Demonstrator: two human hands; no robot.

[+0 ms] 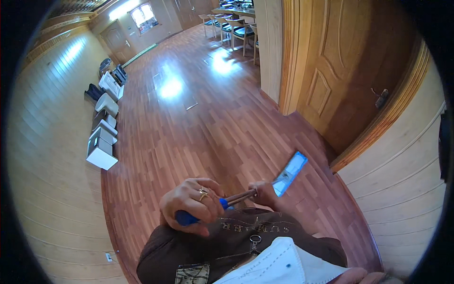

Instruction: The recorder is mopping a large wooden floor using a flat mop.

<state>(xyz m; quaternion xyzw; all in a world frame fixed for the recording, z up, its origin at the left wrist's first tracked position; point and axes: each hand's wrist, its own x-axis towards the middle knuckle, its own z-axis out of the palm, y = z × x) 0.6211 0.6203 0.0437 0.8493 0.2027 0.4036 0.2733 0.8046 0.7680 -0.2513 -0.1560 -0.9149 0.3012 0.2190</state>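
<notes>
A flat mop slants across in front of my body, its pole [241, 195] running from a blue end grip down to the right. My left hand [191, 203], with a ring on a finger, is wrapped round the blue grip [186, 218] at the top. Farther down the pole my right hand [265, 193] is closed round it, most of its fingers hard to make out. The blue and white mop head [290, 173] lies on the wood-look floor [227, 142], right of my right hand and not far from the door frame.
A brown wooden door [331, 71] in its frame stands at the right. Along the left wall are white boxes [102, 147], a white bin [107, 104] and other items. Several chairs [240, 32] line a counter at the back right. Another door [117, 42] is at the far end.
</notes>
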